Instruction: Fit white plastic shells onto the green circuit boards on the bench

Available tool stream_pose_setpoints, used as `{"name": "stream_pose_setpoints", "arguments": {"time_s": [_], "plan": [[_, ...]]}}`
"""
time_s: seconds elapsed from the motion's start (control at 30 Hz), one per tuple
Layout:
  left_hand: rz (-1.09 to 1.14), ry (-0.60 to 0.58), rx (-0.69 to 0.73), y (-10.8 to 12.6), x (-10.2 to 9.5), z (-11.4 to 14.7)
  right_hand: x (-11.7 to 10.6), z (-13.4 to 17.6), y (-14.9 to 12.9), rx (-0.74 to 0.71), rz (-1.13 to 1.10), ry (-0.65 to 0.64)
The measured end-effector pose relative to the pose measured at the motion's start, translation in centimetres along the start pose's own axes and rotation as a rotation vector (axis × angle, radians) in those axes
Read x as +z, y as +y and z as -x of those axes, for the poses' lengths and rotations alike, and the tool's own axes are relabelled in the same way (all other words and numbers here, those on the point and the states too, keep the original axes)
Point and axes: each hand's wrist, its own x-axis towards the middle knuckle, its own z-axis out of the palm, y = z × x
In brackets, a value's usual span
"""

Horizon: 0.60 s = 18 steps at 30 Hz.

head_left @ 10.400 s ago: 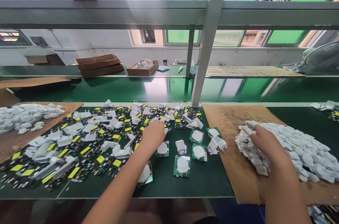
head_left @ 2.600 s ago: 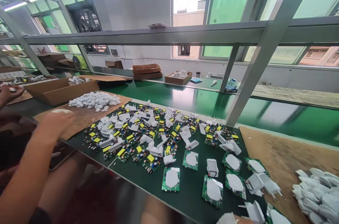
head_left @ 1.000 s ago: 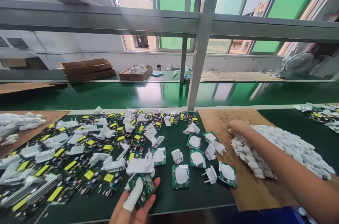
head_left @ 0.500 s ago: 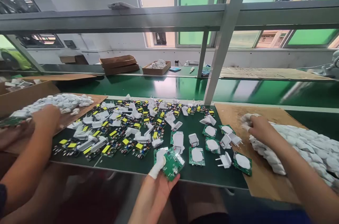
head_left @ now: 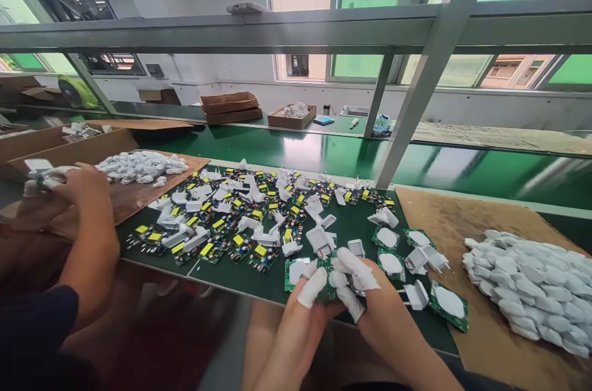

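My left hand (head_left: 303, 311), its thumb in a white finger cot, is closed on a green circuit board (head_left: 326, 274) just above the table's front edge. My right hand (head_left: 370, 286) comes in from the right, with white cots on its fingers. Its fingertips are pinched together at the board's right side. A white bit shows among them, but I cannot tell whether it is a pad or a cot. Around my hands lie circuit boards with white round pads (head_left: 391, 263) and white plug housings (head_left: 417, 295). Fingers hide most of the held board.
A pile of white pads (head_left: 527, 286) lies on brown cardboard (head_left: 430, 212) at the right. Many boards with yellow parts (head_left: 217, 224) and white housings cover the table's left. A co-worker's hand (head_left: 87, 187) is near another pad pile (head_left: 143, 166). A metal post (head_left: 416, 89) rises behind.
My right hand has moved from the pad pile at the right to the board in my left hand. The view has turned a little left. The co-worker's hand has risen with a white piece.
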Motion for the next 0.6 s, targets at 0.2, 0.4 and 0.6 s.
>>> {"name": "stream_pose_setpoints", "arguments": {"time_s": [0.2,0.4,0.6], "plan": [[-0.386,0.094,0.139,-1.0,-0.9,0.0,-0.3,1.0,-0.1,-0.040,-0.051,-0.062],[-0.302,0.042,0.277,-0.1,0.4,-0.1,-1.7,0.0,0.6,0.211,-0.333,-0.328],[-0.344,0.019,0.220,1.0,0.5,-1.8,0.0,-1.4,1.3,0.284,-0.453,-0.314]]}}
